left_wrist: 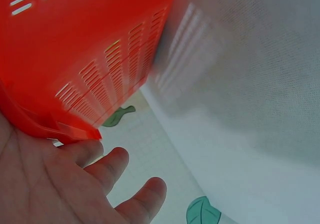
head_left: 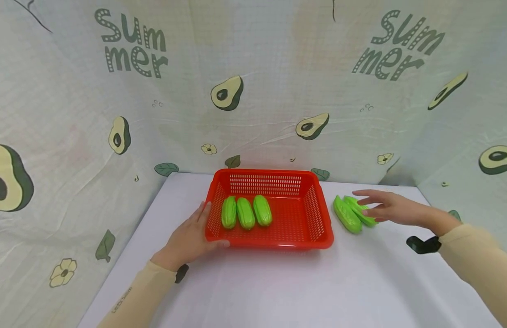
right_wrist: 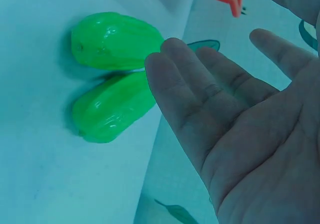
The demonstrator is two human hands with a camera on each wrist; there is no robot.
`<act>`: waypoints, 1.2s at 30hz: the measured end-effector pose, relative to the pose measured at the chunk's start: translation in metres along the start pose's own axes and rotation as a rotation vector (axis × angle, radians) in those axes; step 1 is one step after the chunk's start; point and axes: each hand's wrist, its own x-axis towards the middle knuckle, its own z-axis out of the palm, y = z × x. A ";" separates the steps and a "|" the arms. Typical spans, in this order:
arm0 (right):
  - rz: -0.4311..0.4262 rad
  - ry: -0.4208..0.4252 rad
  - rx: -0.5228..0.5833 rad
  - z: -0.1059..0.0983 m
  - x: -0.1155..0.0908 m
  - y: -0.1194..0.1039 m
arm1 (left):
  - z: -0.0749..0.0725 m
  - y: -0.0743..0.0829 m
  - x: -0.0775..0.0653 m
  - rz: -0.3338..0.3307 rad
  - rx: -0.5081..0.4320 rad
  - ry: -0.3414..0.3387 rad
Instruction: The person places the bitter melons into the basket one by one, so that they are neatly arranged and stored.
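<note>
Likely pick step: right hand (head_left: 400, 209) spread, empty, by gourds (head_left: 346, 215) near surface's (head_left: 269, 287) far-right corner.
Left hand (head_left: 190, 238), uncurled, touches basket's (head_left: 273, 243) left edge; next likely calls for gripping one gourd.

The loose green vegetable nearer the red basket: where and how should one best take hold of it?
Probably pinch this vegetable across its thicker near end, from above: it lies on its side, tapering toward the far end, where its neighbour crowds it; a gap shows between their near ends.

"Summer" printed twice on backdrop cloth (head_left: 261, 45), upper left and upper right; left sleeve (head_left: 143, 291) lettering, lower left, can't be read reliably.
</note>
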 end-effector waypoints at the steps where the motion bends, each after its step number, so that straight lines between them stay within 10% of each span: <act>1: 0.003 0.003 -0.003 0.001 -0.001 0.003 | 0.000 0.000 0.000 -0.002 0.000 -0.001; 36: -0.004 0.078 -0.156 0.031 0.038 0.031 | 0.000 0.001 -0.001 -0.018 -0.003 -0.007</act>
